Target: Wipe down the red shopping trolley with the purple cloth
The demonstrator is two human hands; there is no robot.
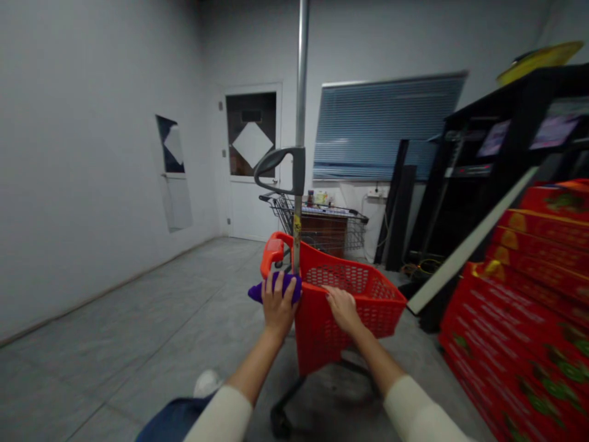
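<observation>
A red plastic shopping cart (pixel 317 337) stands in front of me on dark legs with wheels. My left hand (pixel 278 307) presses a purple cloth (pixel 256 293) against the cart's near corner, below the red push handle (pixel 273 252). The fingers lie over the cloth. My right hand (pixel 343 307) grips the top rim of the basket's near side, its fingertips curled over the edge. A metal pole (pixel 301 80) with a grey loop handle (pixel 299 172) rises from the cart beside the left hand.
Stacked red boxes (pixel 519 319) stand close on the right, near a leaning pale board (pixel 473 245) and a black rack (pixel 506 123). Behind the cart is a wire shopping cart (pixel 356 230). A white door (pixel 253 209) is in the back wall.
</observation>
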